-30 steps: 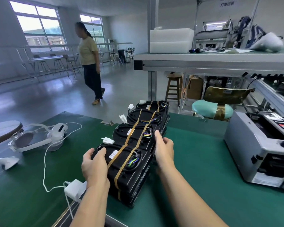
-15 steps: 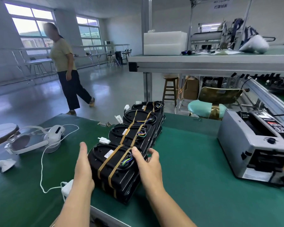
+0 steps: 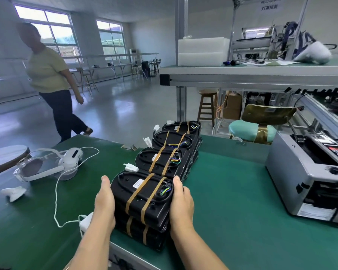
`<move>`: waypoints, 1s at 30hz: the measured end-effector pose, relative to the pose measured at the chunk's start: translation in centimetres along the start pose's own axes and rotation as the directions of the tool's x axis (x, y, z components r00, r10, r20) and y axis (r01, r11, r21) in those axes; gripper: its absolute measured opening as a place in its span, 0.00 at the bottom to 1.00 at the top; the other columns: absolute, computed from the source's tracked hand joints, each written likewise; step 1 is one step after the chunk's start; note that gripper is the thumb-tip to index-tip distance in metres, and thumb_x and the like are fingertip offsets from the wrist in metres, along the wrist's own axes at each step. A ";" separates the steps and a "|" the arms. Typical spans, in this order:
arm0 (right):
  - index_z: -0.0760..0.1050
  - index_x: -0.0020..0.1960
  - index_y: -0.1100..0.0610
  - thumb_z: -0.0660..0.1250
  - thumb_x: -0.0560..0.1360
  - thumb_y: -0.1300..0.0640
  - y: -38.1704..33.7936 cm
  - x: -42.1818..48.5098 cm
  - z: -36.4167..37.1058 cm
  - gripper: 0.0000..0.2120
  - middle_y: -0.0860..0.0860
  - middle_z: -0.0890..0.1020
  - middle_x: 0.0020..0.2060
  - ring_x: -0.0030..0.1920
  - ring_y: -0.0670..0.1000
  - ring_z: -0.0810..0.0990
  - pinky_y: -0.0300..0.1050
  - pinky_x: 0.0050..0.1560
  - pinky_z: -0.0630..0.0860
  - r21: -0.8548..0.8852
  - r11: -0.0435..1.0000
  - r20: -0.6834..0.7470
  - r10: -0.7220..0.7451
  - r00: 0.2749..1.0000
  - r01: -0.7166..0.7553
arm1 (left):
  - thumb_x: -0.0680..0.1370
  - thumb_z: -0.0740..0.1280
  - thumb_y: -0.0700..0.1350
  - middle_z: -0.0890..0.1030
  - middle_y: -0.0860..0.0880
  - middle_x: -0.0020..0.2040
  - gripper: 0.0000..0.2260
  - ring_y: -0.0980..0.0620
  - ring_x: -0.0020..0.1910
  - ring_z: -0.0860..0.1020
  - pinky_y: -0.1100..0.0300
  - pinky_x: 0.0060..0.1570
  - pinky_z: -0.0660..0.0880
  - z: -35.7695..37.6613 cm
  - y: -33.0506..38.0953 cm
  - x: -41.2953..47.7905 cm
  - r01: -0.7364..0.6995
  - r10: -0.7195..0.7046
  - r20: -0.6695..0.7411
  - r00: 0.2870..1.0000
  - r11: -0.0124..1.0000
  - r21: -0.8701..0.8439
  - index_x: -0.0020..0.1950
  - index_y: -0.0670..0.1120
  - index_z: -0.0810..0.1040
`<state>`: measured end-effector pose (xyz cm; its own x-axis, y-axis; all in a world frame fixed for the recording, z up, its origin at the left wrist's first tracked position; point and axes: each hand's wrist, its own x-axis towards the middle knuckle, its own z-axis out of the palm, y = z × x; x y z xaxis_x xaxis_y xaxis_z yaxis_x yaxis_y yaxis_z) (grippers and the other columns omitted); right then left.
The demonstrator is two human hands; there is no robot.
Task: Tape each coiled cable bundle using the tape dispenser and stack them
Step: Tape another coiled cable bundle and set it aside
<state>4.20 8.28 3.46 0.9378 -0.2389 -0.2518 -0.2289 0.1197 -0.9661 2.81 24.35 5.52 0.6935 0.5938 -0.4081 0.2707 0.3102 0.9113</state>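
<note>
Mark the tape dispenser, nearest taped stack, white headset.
tape dispenser [image 3: 285, 172], head view, grey side wall.
nearest taped stack [image 3: 150, 193], head view, top face.
white headset [image 3: 72, 158], head view, side pod.

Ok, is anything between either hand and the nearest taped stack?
Nothing visible. The left hand and right hand press against opposite sides of the nearest stack. The white connector sits beyond the left thumb, not between.
</note>
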 end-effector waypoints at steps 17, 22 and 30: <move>0.75 0.48 0.51 0.56 0.79 0.35 -0.1 0.6 -2.3 0.20 0.46 0.80 0.45 0.47 0.44 0.77 0.45 0.46 0.70 0.074 0.996 -0.012 -0.047 0.999 0.048 | 0.80 0.54 0.57 0.77 0.43 0.57 0.19 0.40 0.56 0.73 0.40 0.64 0.68 1.4 3.3 -4.2 -0.412 0.558 -0.217 0.801 0.776 0.477 0.54 0.46 0.78; 0.73 0.47 0.52 0.56 0.81 0.40 -2.1 2.7 -4.4 0.16 0.47 0.80 0.46 0.45 0.41 0.75 0.44 0.43 0.66 0.053 0.995 -0.057 -0.084 0.995 0.087 | 0.81 0.61 0.47 0.81 0.44 0.49 0.11 0.43 0.51 0.74 0.46 0.61 0.69 8.3 4.8 -8.1 -0.701 0.799 0.098 0.594 0.454 0.549 0.48 0.47 0.83; 0.73 0.48 0.53 0.59 0.81 0.43 -4.0 6.1 -10.2 0.14 0.47 0.80 0.45 0.42 0.43 0.74 0.40 0.38 0.66 0.021 0.990 -0.209 -0.131 0.969 0.139 | 0.81 0.60 0.52 0.82 0.48 0.50 0.14 0.46 0.54 0.77 0.51 0.62 0.67 17.9 1.2 -11.0 -0.795 0.701 0.542 0.463 0.058 0.603 0.51 0.48 0.82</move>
<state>8.22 -3.48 5.24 0.8844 -0.4485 -0.1292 -0.0913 0.1052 -0.9903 7.45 4.95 12.07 0.8729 0.0895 0.4796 -0.1330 -0.9022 0.4104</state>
